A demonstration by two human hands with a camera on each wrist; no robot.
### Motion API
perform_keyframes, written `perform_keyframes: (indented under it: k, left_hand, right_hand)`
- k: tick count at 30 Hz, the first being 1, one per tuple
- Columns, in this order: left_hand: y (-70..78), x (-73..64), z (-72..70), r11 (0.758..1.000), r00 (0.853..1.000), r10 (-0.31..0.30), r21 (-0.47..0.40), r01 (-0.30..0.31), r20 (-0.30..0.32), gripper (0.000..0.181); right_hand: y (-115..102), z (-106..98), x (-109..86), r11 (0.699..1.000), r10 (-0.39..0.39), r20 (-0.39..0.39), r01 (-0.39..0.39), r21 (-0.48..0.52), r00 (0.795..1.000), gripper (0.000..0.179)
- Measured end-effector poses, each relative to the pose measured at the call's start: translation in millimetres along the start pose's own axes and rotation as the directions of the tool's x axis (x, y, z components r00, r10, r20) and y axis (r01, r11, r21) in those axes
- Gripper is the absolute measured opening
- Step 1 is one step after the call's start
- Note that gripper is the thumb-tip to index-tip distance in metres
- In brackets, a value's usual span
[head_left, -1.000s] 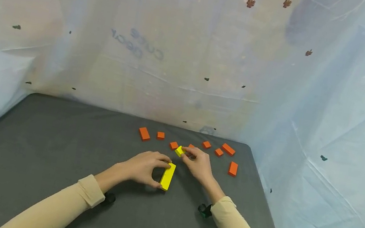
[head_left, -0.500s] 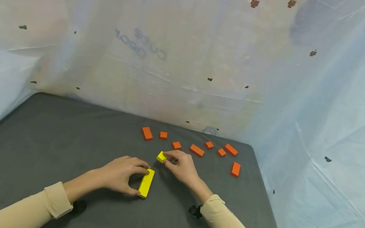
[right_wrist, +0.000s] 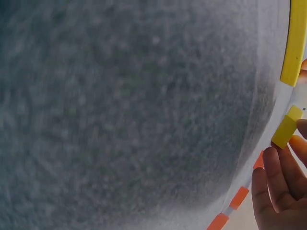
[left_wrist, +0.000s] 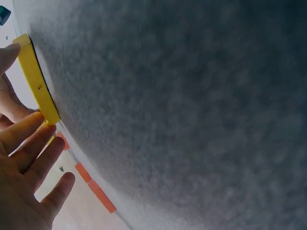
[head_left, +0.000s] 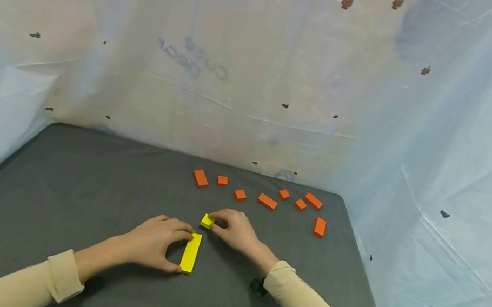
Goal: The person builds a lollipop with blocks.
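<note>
Long yellow bar (head_left: 190, 254) and small yellow block (head_left: 206, 222) have moved left and nearer the person. On the matte grey tabletop (head_left: 48, 184), the left hand (head_left: 153, 242) clamps the smooth, straight-edged bar between thumb and fingertips; the right hand (head_left: 236, 232) pinches the stubby block near the bar's far end, apart from it.

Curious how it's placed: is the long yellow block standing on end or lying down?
Lying down: the long yellow block stretches lengthwise along the table, gripped near its ends by the left hand.
</note>
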State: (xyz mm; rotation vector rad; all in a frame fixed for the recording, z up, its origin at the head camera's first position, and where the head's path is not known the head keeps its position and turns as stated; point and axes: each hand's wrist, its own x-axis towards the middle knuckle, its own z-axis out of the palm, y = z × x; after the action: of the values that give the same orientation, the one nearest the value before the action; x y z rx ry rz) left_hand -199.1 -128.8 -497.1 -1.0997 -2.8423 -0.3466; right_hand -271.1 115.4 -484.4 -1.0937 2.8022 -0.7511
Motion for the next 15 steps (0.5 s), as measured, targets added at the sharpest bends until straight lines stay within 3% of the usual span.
perform_keyframes:
  k: [15]
  left_hand:
    - [9.6,-5.0,3.3,0.999,1.000,0.009,0.035,-0.009,0.005,0.073]
  right_hand:
    - [-8.8,5.5,-0.5,0.997,-0.017,0.064,0.021,-0.068,0.998,0.031]
